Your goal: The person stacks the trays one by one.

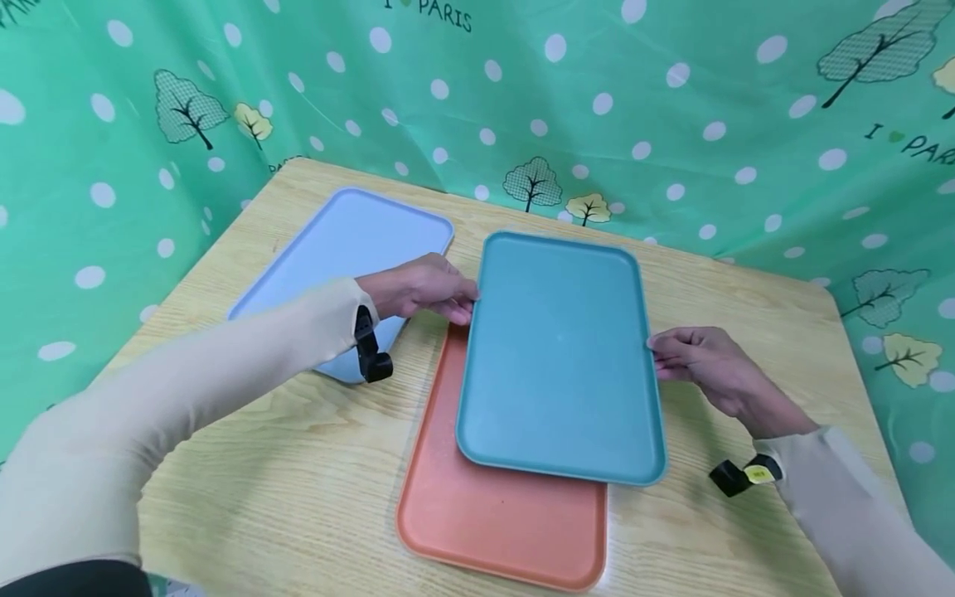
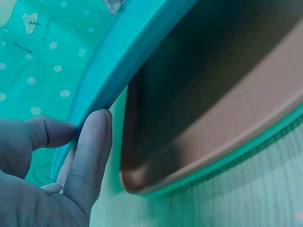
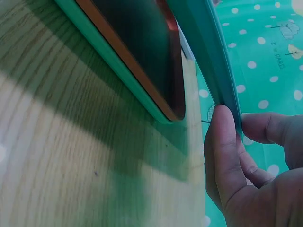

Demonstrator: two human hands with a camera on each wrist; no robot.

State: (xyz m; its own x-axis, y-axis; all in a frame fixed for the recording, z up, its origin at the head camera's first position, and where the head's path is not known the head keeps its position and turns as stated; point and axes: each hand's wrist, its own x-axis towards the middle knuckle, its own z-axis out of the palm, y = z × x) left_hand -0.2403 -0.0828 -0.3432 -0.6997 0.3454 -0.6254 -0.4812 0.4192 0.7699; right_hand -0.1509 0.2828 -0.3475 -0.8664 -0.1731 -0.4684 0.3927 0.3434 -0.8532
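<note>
A teal tray (image 1: 559, 356) is held up between my two hands, above an orange tray (image 1: 500, 522). My left hand (image 1: 436, 288) pinches its left edge, thumb on one side of the rim and fingers on the other, as the left wrist view shows. On the opposite edge my right hand (image 1: 697, 365) pinches the rim in the same way. Both wrist views show a gap between the teal tray (image 3: 208, 52) and the orange tray (image 2: 227, 132). Beneath the orange one runs a green edge (image 3: 118, 71), seemingly of another tray. The teal tray hides much of the orange tray.
A light blue tray (image 1: 358, 240) lies at the left of the wooden table (image 1: 298, 464), partly covered by my left forearm. Green cloth (image 1: 462, 99) with white dots and trees hangs behind the table and along its sides.
</note>
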